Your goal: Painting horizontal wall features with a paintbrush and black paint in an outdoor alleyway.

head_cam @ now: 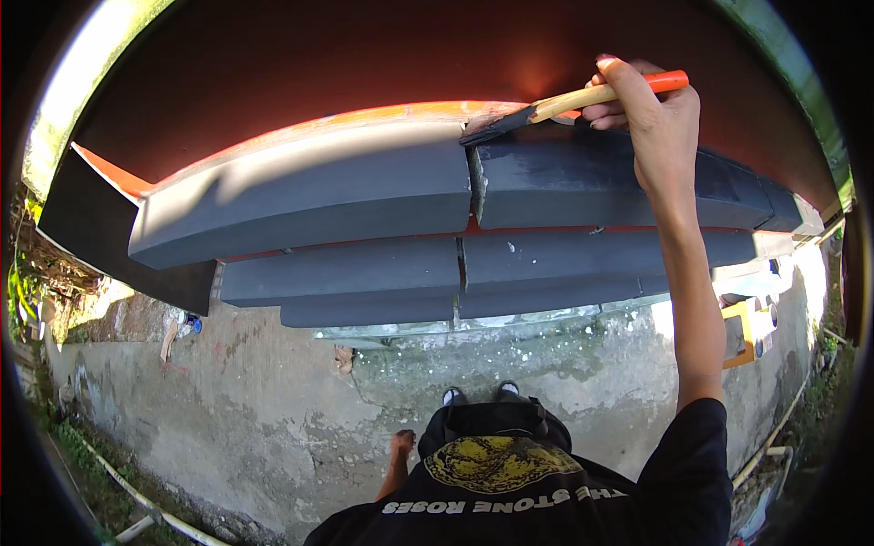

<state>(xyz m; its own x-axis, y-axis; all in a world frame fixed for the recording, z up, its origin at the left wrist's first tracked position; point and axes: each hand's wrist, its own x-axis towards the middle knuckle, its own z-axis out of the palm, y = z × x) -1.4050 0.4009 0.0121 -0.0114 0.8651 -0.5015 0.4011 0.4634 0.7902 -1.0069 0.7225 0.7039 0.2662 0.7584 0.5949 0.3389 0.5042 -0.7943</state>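
My right hand (655, 112) grips the wooden handle of a paintbrush (567, 104), which has an orange-red end. The brush's dark, paint-coated bristles touch the top of the upper grey ledge (307, 194), beside a vertical gap (476, 181). To the right of that gap, the ledge section (560, 170) is darker, with uneven patches that look wet. A second grey ledge (341, 273) lies below, with white specks on its right half. Low beside my body hangs my left hand (404, 442), its fingers curled and partly hidden. No object shows in it.
A dark red surface (328, 61) rises behind the ledges. Dark board-like panel (130, 232) at left. On the concrete ground (273, 403), a yellow-framed object (744, 331) stands at right and a blue-capped container (196, 325) at left. Pale pipes (147, 501) run along the outer edge.
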